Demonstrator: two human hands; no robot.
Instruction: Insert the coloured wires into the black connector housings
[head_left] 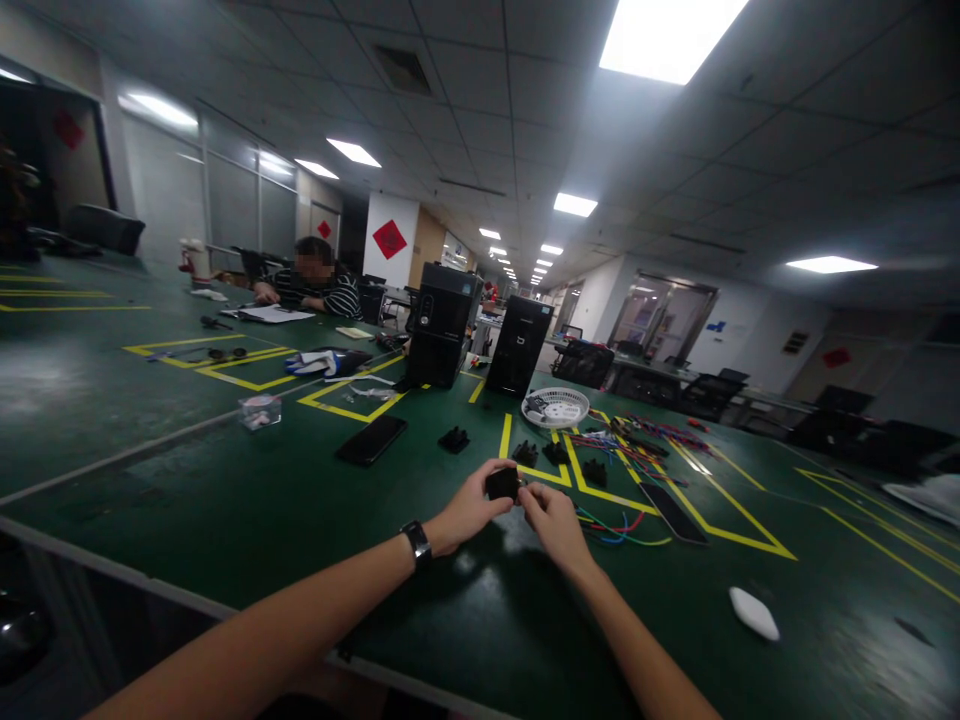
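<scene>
My left hand (474,505), with a black band on its wrist, grips a small black block-shaped part (502,484) between thumb and fingers above the green table. At that part's right edge, my right hand (555,522) has thumb and fingertips pinched together. Whatever sits in that pinch is too small to make out. Just beyond my hands lie several similar black parts, among them one to the left (454,439) and one to the right (595,471). Colored wires (626,528) rest to the right of my right hand.
A black phone (372,440) lies at left, a dark flat slab (673,513) and a white rounded object (754,613) at right. Farther back are a white basket (555,408), a wire bundle (645,440) and two black computer towers (442,325). Another person (315,285) sits across the table.
</scene>
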